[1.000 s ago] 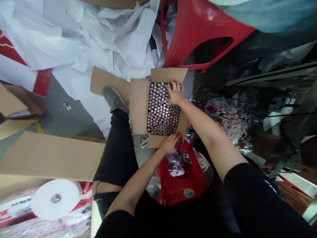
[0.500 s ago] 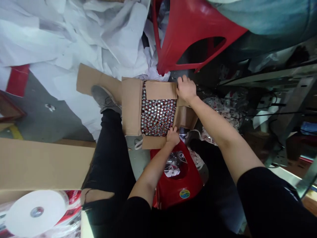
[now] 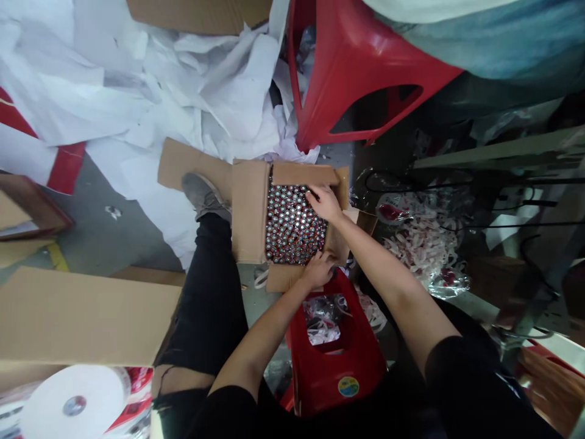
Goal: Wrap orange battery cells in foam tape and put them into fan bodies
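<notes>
An open cardboard box (image 3: 249, 210) stands on the floor ahead of me, its flaps folded outward on the left and near sides. Tightly packed inside are many small round pieces (image 3: 292, 222) with shiny metallic ends and reddish sides; their exact kind is too small to tell. My right hand (image 3: 325, 204) lies over the box's far right corner, thumb apart from the fingers, touching the far flap (image 3: 304, 174) and the pieces beside it. At the near right corner, my left hand (image 3: 319, 270) has its fingers bent over the box's edge.
A red plastic stool (image 3: 336, 372) is just below the box, another red stool (image 3: 361, 67) beyond it. White sheets (image 3: 150, 116) cover the floor at far left. An open carton (image 3: 91, 317) holds a white reel (image 3: 98, 396). Plastic scraps (image 3: 425, 244) and metal framing lie right.
My right hand moved from the pieces out to the far right flap corner, then back over the box. The far flap folded inward over the pieces. My left hand stayed at the near edge.
</notes>
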Tool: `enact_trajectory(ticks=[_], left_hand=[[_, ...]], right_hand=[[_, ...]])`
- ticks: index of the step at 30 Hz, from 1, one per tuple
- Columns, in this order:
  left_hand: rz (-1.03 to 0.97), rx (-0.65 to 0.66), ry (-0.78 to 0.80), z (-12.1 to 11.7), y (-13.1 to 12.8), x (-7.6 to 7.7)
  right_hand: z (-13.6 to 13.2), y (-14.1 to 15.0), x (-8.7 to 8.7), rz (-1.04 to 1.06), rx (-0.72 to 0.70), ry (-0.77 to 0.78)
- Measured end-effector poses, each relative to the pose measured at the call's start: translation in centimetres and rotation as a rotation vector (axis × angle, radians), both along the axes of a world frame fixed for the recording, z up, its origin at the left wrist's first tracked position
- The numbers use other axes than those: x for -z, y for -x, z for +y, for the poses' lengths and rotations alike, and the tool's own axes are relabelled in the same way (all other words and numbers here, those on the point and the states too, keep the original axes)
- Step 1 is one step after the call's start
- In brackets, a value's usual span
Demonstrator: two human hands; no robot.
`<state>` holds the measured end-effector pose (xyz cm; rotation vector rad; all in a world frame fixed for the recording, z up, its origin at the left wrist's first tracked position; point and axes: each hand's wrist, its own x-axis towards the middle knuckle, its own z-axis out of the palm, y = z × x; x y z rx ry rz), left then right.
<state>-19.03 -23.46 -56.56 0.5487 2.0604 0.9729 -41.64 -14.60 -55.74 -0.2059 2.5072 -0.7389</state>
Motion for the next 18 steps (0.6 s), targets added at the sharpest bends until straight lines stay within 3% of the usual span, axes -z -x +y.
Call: enact_trajectory(ticks=[2,5,11,15,18], left_hand=[[0.009,-0.034,-0.022,-0.2,0.7,-0.2],[0.05,-0.154,-0.008,-1.2,3.8,-0.1],[0.252,-0.46,0.127,-5.8,16.2,2.4],[0.483,-0.409,0.134,-7.7,23.5,4.6],[0.535,-0.291,0.179,-7.9,26.4,5.3]], right_hand=[[-0.1,1.6,0.4,0.145,0.016,-0.029],[-0.7,4.3,1.2,0.134,-0.038,-0.126],[-1.6,6.6,1.3,0.15,-0.101,-0.209],[-1.4,8.0,0.9,0.034,-0.083,-0.286],[-1.1,8.6,0.7,-0.007,-0.23,-0.289]])
